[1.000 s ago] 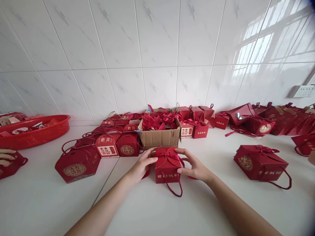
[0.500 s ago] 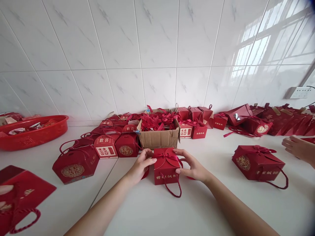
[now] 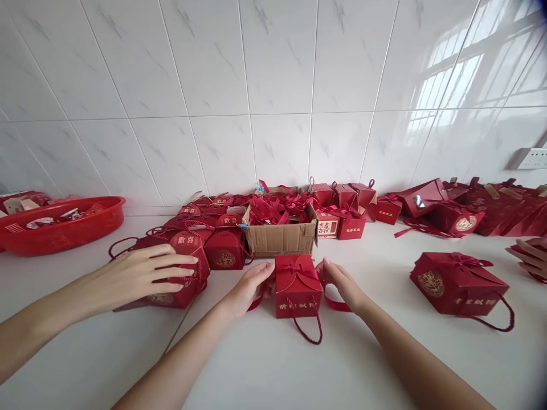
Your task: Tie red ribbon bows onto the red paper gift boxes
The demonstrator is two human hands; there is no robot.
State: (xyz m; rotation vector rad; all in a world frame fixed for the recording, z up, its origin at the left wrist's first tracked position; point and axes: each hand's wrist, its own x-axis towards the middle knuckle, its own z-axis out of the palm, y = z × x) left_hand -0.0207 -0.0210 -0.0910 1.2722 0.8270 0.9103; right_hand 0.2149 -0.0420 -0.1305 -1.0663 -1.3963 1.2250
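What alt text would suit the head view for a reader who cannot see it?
The person's left hand and right hand flank a small red gift box with a ribbon bow on a white counter. A co-worker's hand from the left rests on another red box; more red boxes and a cardboard box line the tiled wall.

Gift box (image 3: 298, 285) on the table (image 3: 299, 370) straight before you, your left hand (image 3: 248, 287) at its left side, right hand (image 3: 342, 285) at its right; carton (image 3: 282, 238) just behind it, ribbons (image 3: 277, 208) inside; cluster of boxes (image 3: 224, 247) left of the carton, a co-worker's hand (image 3: 137, 273) on the nearest; basket (image 3: 64, 233) far left; lone box (image 3: 459, 282) well right; row of boxes (image 3: 346, 196) against the wall behind.
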